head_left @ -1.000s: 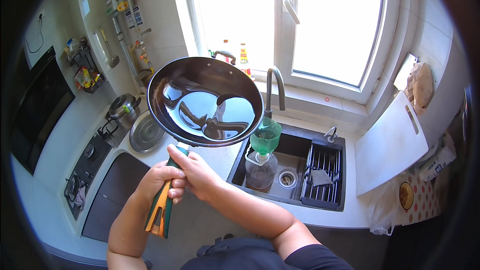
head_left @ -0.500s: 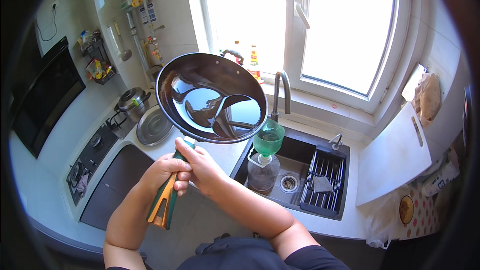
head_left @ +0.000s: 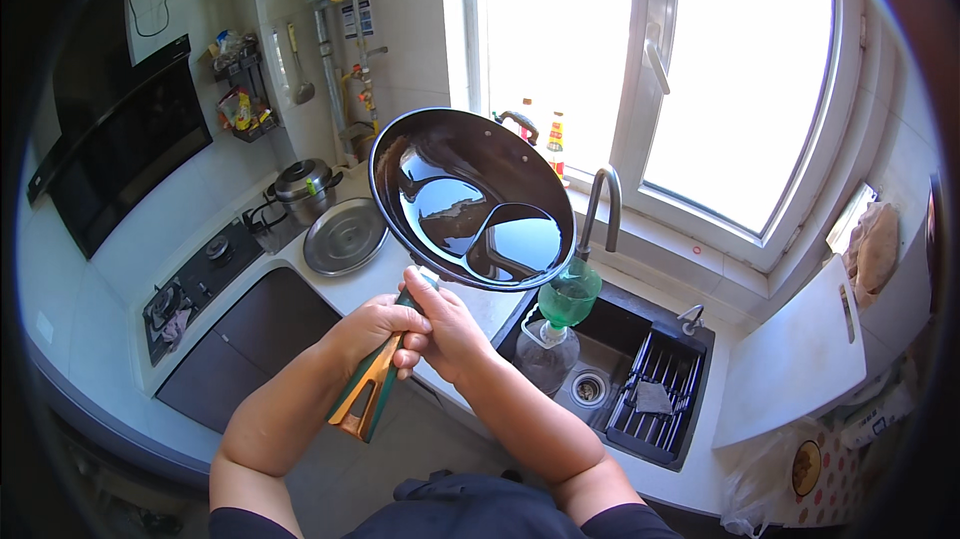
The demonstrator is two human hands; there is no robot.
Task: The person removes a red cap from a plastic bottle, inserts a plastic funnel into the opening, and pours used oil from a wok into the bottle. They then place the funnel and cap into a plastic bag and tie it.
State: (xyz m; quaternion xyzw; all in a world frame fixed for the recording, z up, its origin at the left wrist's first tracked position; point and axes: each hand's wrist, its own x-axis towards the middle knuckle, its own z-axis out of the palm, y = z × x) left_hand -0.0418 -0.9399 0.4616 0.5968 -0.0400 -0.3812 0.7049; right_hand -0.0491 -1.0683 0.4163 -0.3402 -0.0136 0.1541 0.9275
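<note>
Both my hands grip the green and orange handle (head_left: 372, 389) of a dark wok (head_left: 450, 154). My left hand (head_left: 372, 331) is wrapped around the handle, and my right hand (head_left: 452, 334) closes on it nearer the pan. Dark, shiny liquid (head_left: 445, 211) lies in the wok, which tilts toward its lower right rim. Just below that rim stands a green funnel (head_left: 568, 301), set in the mouth of a clear plastic jug (head_left: 548, 359). The jug is in the sink (head_left: 615, 324). No stream of liquid shows between wok and funnel.
A curved faucet (head_left: 606, 179) rises close to the wok's right side. A drying rack (head_left: 655, 394) sits in the sink. On the counter are a round metal lid (head_left: 345, 236) and a lidded pot (head_left: 305, 194). A white cutting board (head_left: 790, 359) leans at the right.
The whole view has shifted, so the scene lies farther right in the picture. The wok's lower right rim hangs over the funnel as before, and both hands keep their grip.
</note>
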